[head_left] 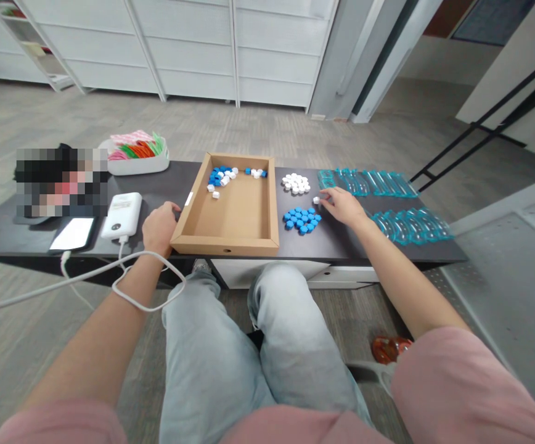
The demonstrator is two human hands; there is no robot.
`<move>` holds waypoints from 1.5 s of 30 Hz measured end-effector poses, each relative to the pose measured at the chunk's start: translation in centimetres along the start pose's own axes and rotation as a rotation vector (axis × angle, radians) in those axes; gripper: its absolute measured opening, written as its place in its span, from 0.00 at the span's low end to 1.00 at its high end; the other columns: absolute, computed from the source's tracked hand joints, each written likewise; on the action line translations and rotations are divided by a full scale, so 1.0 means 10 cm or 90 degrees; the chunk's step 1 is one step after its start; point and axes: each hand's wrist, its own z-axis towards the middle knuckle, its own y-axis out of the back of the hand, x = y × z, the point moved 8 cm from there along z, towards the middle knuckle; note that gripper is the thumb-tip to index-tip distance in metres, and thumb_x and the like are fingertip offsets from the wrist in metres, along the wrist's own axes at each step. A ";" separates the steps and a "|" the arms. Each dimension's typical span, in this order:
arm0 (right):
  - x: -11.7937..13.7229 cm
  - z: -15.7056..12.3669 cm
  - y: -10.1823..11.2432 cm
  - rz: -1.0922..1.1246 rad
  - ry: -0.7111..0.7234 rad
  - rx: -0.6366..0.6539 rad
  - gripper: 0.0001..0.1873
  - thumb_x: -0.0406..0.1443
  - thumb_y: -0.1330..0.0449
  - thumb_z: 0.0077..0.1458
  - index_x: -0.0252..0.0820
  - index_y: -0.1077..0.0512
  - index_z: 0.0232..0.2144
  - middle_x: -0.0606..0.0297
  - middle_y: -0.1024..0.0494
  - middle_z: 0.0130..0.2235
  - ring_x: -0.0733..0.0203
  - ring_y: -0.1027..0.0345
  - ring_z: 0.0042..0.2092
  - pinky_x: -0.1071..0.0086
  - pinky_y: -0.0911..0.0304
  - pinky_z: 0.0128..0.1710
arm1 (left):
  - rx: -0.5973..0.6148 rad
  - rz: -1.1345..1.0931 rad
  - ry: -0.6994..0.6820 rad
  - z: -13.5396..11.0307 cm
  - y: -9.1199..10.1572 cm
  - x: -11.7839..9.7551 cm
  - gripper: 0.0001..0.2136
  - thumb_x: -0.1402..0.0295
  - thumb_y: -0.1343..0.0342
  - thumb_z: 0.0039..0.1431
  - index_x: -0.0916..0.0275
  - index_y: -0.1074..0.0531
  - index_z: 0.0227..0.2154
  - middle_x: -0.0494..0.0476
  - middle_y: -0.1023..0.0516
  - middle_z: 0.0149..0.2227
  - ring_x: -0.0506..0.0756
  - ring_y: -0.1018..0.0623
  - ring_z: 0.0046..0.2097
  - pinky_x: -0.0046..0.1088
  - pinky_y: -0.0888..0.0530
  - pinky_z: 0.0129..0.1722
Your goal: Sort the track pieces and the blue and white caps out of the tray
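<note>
My right hand [342, 206] is over the right part of the dark table, with a small white cap [316, 200] pinched at its fingertips. Just left of that cap lie a pile of white caps [296, 183] and, nearer me, a pile of blue caps [301, 219]. An open cardboard box tray [274, 216] stands left of the piles; blue and white pieces [224, 177] are scattered toward its far end. Against the tray's left side, my left hand [159, 228] rests with its fingers curled in; whatever they may hold is hidden.
Two rows of clear teal plastic pieces [369, 183] lie at the right. A white tub [138, 161] of colourful strips, a white power bank [122, 216] and a phone [73, 234] are at the left. A white cable [87, 269] crosses my left forearm.
</note>
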 end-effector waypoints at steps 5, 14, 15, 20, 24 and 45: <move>0.03 -0.06 0.00 0.047 0.029 -0.013 0.20 0.43 0.37 0.75 0.47 0.14 0.62 0.50 0.15 0.59 0.46 0.17 0.45 0.50 0.20 0.57 | 0.007 0.000 0.001 -0.01 0.00 0.00 0.20 0.68 0.54 0.79 0.60 0.21 0.63 0.72 0.12 0.59 0.68 0.15 0.61 0.38 0.23 0.54; -0.07 0.14 -0.15 0.116 -0.030 -0.033 0.24 0.41 0.35 0.72 0.39 0.17 0.65 0.46 0.11 0.53 0.43 0.15 0.47 0.47 0.21 0.62 | 0.013 -0.007 -0.003 0.01 -0.01 0.00 0.21 0.68 0.54 0.78 0.63 0.21 0.63 0.74 0.12 0.58 0.70 0.15 0.61 0.41 0.23 0.53; -0.09 0.13 -0.17 0.135 -0.042 -0.035 0.25 0.41 0.34 0.71 0.39 0.18 0.66 0.47 0.10 0.53 0.43 0.15 0.46 0.48 0.20 0.61 | 0.015 -0.008 -0.004 0.01 -0.01 0.00 0.21 0.68 0.54 0.78 0.63 0.21 0.63 0.74 0.12 0.58 0.71 0.15 0.62 0.41 0.23 0.53; -0.07 0.11 -0.27 0.205 -0.023 -0.012 0.22 0.38 0.32 0.66 0.41 0.19 0.61 0.50 0.09 0.53 0.50 0.15 0.43 0.54 0.19 0.54 | 0.016 -0.004 -0.005 0.03 -0.03 0.02 0.20 0.68 0.53 0.78 0.62 0.21 0.63 0.71 0.11 0.57 0.69 0.15 0.61 0.40 0.23 0.53; 0.02 0.25 -0.33 0.204 0.009 -0.007 0.21 0.39 0.30 0.63 0.44 0.16 0.57 0.51 0.10 0.56 0.50 0.16 0.41 0.52 0.19 0.55 | 0.013 0.002 -0.002 0.04 -0.03 0.03 0.20 0.68 0.53 0.79 0.61 0.21 0.63 0.71 0.11 0.57 0.68 0.15 0.61 0.39 0.23 0.53; 1.34 0.63 -0.12 0.225 0.199 -0.003 0.10 0.35 0.36 0.67 0.43 0.17 0.48 0.55 0.13 0.49 0.51 0.21 0.43 0.58 0.27 0.50 | 0.020 -0.018 -0.005 0.06 -0.07 0.03 0.20 0.70 0.53 0.81 0.63 0.22 0.65 0.73 0.12 0.58 0.68 0.16 0.60 0.40 0.25 0.54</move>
